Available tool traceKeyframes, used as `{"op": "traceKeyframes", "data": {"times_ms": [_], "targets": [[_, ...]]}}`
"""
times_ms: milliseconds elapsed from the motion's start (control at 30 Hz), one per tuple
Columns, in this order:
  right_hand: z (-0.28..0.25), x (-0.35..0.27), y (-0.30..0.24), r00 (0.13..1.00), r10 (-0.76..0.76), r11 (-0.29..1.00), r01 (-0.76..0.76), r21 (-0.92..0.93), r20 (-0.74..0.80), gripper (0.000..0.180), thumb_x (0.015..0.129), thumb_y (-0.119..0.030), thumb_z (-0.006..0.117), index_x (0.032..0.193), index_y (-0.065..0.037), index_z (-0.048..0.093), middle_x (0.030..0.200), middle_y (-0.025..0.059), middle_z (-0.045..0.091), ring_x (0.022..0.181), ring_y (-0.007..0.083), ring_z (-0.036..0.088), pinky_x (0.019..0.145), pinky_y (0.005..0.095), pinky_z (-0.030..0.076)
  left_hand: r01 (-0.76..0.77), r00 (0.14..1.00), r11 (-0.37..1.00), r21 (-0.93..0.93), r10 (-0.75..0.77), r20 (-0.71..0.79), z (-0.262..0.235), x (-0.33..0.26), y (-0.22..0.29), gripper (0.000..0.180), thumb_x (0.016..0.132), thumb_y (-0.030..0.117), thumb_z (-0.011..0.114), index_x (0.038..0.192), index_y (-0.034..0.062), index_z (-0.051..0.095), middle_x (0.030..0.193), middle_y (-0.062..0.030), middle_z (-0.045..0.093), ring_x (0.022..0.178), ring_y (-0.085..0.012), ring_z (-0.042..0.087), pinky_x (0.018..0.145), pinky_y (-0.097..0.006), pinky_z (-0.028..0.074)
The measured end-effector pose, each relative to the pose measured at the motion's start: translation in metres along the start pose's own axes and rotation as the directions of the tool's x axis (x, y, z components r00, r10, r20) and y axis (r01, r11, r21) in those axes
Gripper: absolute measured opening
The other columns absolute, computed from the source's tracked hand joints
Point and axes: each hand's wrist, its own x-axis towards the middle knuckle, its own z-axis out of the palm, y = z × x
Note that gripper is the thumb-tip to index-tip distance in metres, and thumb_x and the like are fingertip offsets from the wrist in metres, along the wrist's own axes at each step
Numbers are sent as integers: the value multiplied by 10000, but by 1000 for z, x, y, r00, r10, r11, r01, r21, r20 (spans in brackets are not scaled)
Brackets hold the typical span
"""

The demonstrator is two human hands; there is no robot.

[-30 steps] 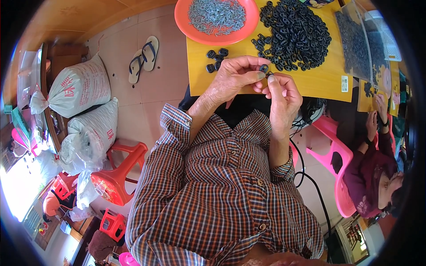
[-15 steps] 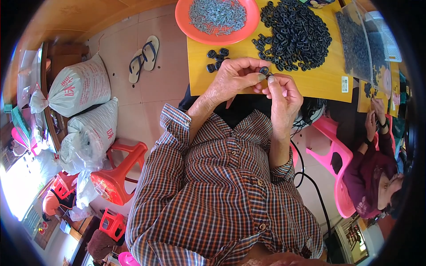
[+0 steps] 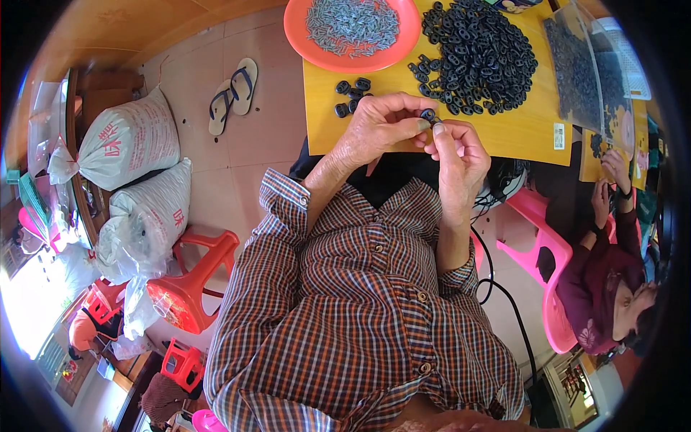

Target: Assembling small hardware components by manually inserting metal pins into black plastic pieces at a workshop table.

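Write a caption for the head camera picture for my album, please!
Both hands, left hand and right hand, pinch a small black rubber ring over a yellow wooden board.

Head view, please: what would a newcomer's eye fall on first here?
Probably the big heap of black rings on the yellow board, beside an orange plate of small grey metal pieces. At the board's near edge, the left hand and right hand pinch one black ring together.

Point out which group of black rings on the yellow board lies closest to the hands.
The small cluster of black rings just beyond the left hand, below the orange dish. The big pile lies farther off, toward the board's far right.
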Motion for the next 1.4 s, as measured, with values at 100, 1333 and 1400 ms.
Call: {"op": "traceKeyframes", "data": {"times_ms": [100, 1333, 1400], "targets": [[1, 0, 0, 1000, 13, 999, -13, 35, 10, 122, 903, -107, 597, 876, 10, 618, 726, 24, 614, 640, 54, 532, 598, 191, 410, 29, 1000, 999, -32, -28, 8, -2, 0, 0, 273, 870, -21, 600, 1142, -23, 616, 818, -46, 660, 732, -92, 629, 700, -253, 559], [1, 1, -2, 997, 77, 994, -79, 81, 33, 145, 901, -134, 605, 899, 9, 629, 729, 28, 628, 615, 54, 532, 580, 187, 405, 24, 1000, 999, -43, -24, 8, -3, -2, 1, 276, 874, -14, 606, 1149, -28, 609, 815, -41, 654, 739, -80, 618, 707, -237, 541], [2, 1, -2, 996, 80, 993, -82, 79, 27, 144, 901, -135, 604, 895, 7, 627, 726, 29, 627, 614, 54, 532, 580, 186, 406, 31, 1000, 999, -41, -31, 4, -3, -2, 1, 275, 874, -12, 607, 1148, -29, 609, 815, -42, 654, 738, -81, 619, 708, -237, 541]]}}
